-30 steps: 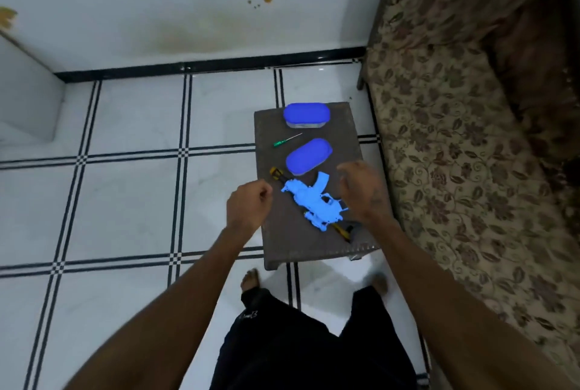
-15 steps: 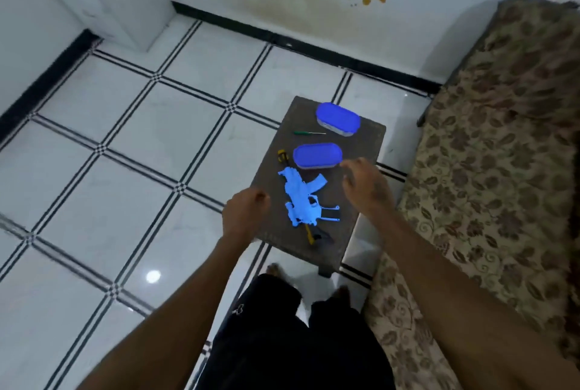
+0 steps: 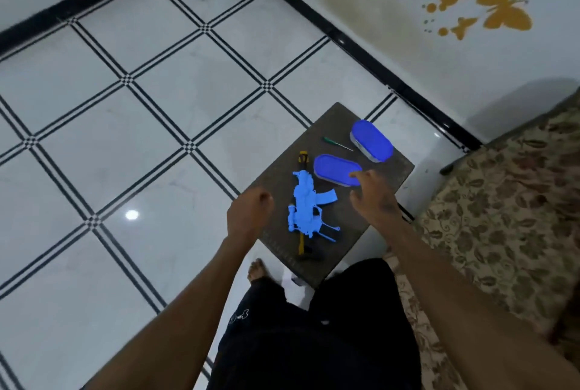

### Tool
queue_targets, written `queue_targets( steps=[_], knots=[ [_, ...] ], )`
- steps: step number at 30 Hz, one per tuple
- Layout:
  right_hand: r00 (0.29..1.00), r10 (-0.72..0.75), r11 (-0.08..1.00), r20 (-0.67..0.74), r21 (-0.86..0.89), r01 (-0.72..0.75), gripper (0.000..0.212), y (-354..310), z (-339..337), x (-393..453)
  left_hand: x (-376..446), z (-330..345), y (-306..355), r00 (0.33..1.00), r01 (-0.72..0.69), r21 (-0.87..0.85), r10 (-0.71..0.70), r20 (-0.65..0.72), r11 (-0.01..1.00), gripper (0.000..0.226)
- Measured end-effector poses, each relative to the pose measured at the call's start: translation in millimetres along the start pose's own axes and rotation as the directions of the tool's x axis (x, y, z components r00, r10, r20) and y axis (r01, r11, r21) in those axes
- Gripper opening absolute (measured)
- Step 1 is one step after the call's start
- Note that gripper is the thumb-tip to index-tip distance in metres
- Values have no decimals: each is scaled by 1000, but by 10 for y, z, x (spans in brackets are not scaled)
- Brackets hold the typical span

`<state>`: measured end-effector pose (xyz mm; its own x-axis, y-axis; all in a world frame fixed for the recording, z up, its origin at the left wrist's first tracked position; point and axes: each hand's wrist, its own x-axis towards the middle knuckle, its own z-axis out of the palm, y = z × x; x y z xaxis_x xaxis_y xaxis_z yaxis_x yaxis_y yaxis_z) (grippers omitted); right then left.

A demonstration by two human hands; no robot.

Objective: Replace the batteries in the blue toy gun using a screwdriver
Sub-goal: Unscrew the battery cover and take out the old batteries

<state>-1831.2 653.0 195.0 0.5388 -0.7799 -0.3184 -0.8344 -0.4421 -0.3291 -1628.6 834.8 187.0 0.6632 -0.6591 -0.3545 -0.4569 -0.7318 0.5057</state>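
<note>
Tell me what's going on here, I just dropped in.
A person stands over a small table. The right hand reaches toward the nearer blue box; the left hand is curled, holding nothing. The toy gun and green screwdriver lie untouched.

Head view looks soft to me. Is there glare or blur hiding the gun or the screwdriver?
Head view: glare is one bright spot on the floor tile, away from the table. The blue toy gun and green screwdriver are visible but soft, with fine detail lost. Wide-angle distortion bends the floor lines. The forearms at the bottom edge are blurred.
</note>
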Motion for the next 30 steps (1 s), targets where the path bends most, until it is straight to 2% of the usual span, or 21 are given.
queue_targets(
  steps=[5,6,9,13,16,20,22,25,30],
  knots=[
    [991,-55,996,120,-56,62,54,98,-65,395,19,90,141,996,76,-81,-79,-39,994,16],
    [978,-94,989,187,-96,113,56,164,-66,663,109,267,211,987,135,-117,-144,-67,984,15],
    [955,-158,969,250,-144,198,59,161,-58,992,116,421,309,966,232,-138,-244,-81,963,18],
    [891,-318,911,325,-154,381,62,328,289,1771,325,1100,504,905,393,-187,-415,-97,900,20],
    [843,-378,863,383,-184,471,65,602,707,2207,544,1729,546,873,450,-188,-475,-111,873,22],
    [798,-385,835,464,-193,516,73,885,1278,2416,853,2476,365,933,342,-135,-353,-67,930,31],
    [802,-415,826,430,-192,530,77,919,1503,2480,1083,2680,232,955,250,-104,-263,-137,963,40],
    [809,-474,786,348,-247,567,83,934,1703,2521,1372,2862,51,951,171,-86,-187,-248,982,56],
    [804,-526,744,278,-308,593,91,1062,1951,2560,1578,3163,-241,962,107,-36,-112,-251,994,72]
  ],
)
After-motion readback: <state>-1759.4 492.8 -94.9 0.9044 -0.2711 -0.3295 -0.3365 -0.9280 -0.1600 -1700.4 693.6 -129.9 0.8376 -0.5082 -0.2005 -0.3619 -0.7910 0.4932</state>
